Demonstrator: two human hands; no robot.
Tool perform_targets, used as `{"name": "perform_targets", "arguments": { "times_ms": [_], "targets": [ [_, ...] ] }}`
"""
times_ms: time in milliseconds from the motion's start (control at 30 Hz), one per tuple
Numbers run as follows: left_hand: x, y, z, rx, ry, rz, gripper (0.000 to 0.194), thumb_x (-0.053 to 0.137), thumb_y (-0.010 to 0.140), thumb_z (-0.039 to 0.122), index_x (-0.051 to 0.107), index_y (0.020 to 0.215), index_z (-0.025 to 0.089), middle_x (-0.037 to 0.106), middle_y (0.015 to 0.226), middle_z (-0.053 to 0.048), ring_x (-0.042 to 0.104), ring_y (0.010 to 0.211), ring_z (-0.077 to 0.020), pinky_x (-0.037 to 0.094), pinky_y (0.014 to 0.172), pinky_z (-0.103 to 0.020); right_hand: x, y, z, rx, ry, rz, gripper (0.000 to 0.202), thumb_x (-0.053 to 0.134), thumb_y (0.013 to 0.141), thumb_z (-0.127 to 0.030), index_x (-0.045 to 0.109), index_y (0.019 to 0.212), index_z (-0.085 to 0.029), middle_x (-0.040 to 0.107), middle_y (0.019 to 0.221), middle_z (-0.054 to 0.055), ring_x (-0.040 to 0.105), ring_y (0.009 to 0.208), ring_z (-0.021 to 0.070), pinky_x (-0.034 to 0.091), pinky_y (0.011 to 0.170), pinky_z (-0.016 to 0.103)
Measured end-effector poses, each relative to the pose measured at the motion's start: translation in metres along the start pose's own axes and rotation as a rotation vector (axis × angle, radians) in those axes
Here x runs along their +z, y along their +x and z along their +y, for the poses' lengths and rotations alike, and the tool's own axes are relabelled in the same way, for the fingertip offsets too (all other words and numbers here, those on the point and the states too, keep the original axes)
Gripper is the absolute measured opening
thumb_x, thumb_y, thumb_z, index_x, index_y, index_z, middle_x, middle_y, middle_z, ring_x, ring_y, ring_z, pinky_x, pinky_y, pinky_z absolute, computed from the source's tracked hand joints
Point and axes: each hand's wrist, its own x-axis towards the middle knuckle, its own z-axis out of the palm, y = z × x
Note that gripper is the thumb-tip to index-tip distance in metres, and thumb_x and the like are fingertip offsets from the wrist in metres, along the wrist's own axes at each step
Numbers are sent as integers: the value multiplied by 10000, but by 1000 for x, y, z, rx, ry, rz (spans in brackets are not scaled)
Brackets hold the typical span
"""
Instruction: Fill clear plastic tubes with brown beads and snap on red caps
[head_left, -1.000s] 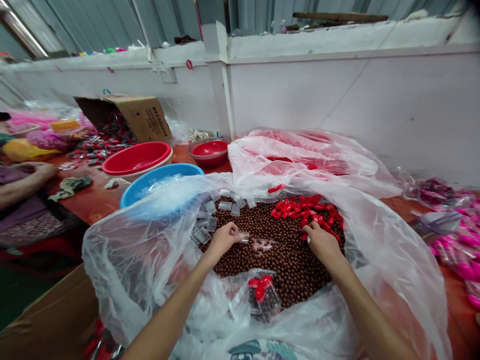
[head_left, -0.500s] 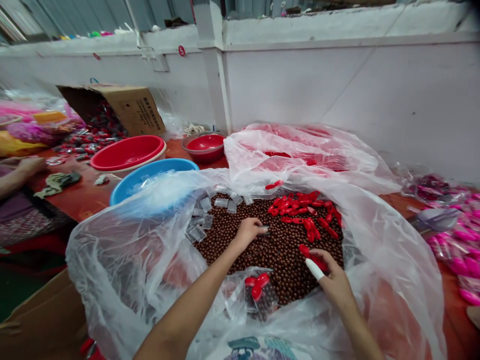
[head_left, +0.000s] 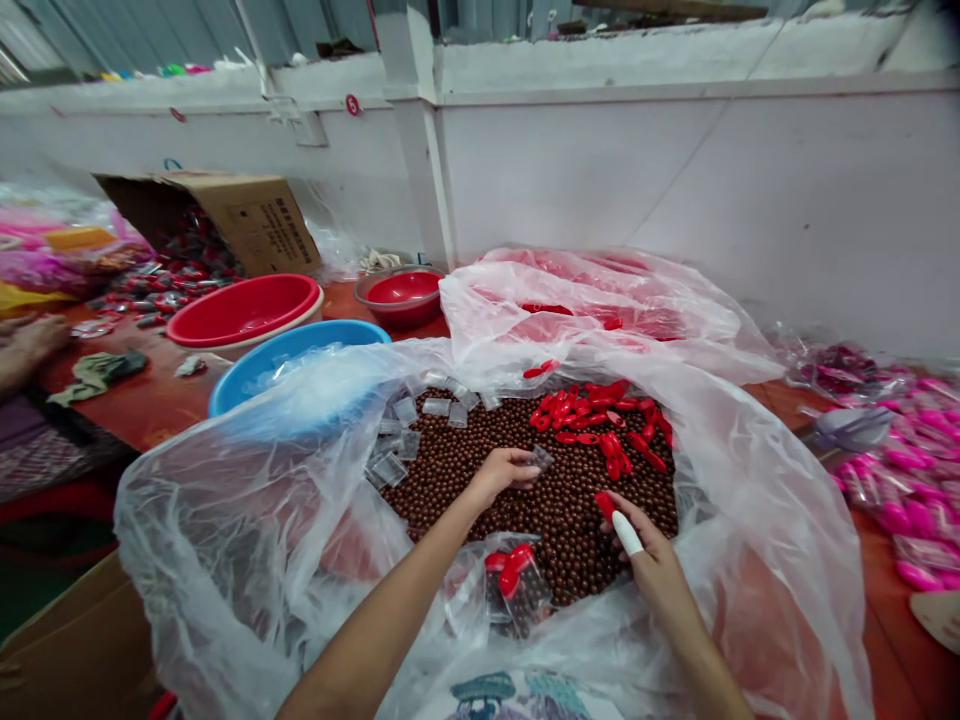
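Note:
A big clear plastic bag lies open in front of me, full of small brown beads. Red caps are heaped on the beads at the back right, and small clear containers lie at the back left. My left hand rests on the beads and pinches one clear container. My right hand, with a white cot on the forefinger, holds a red cap just above the beads. Two filled containers with red caps lie at the near edge.
A blue basin, a red basin and a small red bowl stand behind on the left. A tipped cardboard box spills packets. Another person's hand is at far left. Pink items lie on the right.
My right hand has drawn back from the red cap heap toward me with a cap in it. My left hand has moved right over the beads with the clear container.

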Motion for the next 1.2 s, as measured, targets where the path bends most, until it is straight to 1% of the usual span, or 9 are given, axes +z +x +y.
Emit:
{"name": "perform_targets", "arguments": {
  "times_ms": [167,300,367,467,633,800,933,1067,1200],
  "targets": [
    [6,-13,3,-45,-101,-54,396,793,520,179,665,888,106,670,786,-47,617,648,-119,515,703,-286,-3,0,4,39,56,18,470,445,829,-451,539,1214,-197,646,785,48,559,613,167,457,518,274],
    [9,-29,11,-66,-149,-135,395,765,558,150,660,937,120,667,874,-68,634,723,-134,510,746,-280,-4,1,7,62,95,-3,479,504,795,-427,543,1213,-197,642,759,41,536,562,156,434,478,265],
    [10,-36,15,-77,-156,-174,393,752,580,157,658,959,121,664,887,-74,635,743,-141,509,737,-273,-3,1,8,67,109,-11,486,516,788,-414,533,1222,-195,651,781,42,539,577,156,436,496,267],
    [10,-44,19,-77,-133,-174,381,747,591,185,660,955,114,660,858,-72,626,731,-140,509,697,-261,-1,1,5,76,141,-20,472,515,787,-417,543,1196,-183,666,816,52,564,637,171,448,551,278],
    [8,-48,17,-75,-6,-157,394,752,575,258,667,932,116,657,798,-53,601,667,-124,502,676,-277,4,1,-16,73,171,-10,460,554,767,-417,528,1182,-220,680,910,54,593,708,182,461,595,278],
    [8,-42,11,-77,165,-66,371,735,565,236,662,910,121,610,668,-3,546,551,-92,492,597,-255,9,2,-26,53,143,1,416,539,772,-397,546,1153,-230,662,1024,69,609,836,217,471,625,293],
    [13,-25,5,-82,230,-20,342,723,539,163,662,875,135,574,595,31,513,482,-84,477,521,-240,11,3,-21,66,162,37,411,538,771,-394,548,1145,-226,668,956,66,606,746,199,473,590,291],
    [22,-7,1,-86,275,-31,289,708,519,121,678,807,131,572,548,39,496,437,-81,451,471,-220,9,4,-19,76,207,79,437,557,762,-411,543,1150,-211,668,944,78,609,699,194,470,556,289],
    [29,0,1,-65,247,-79,290,705,520,129,675,809,124,550,526,42,497,442,-89,450,473,-229,7,5,-17,84,243,101,464,571,754,-422,536,1166,-212,669,962,85,614,690,196,472,545,293]
  ]
}}
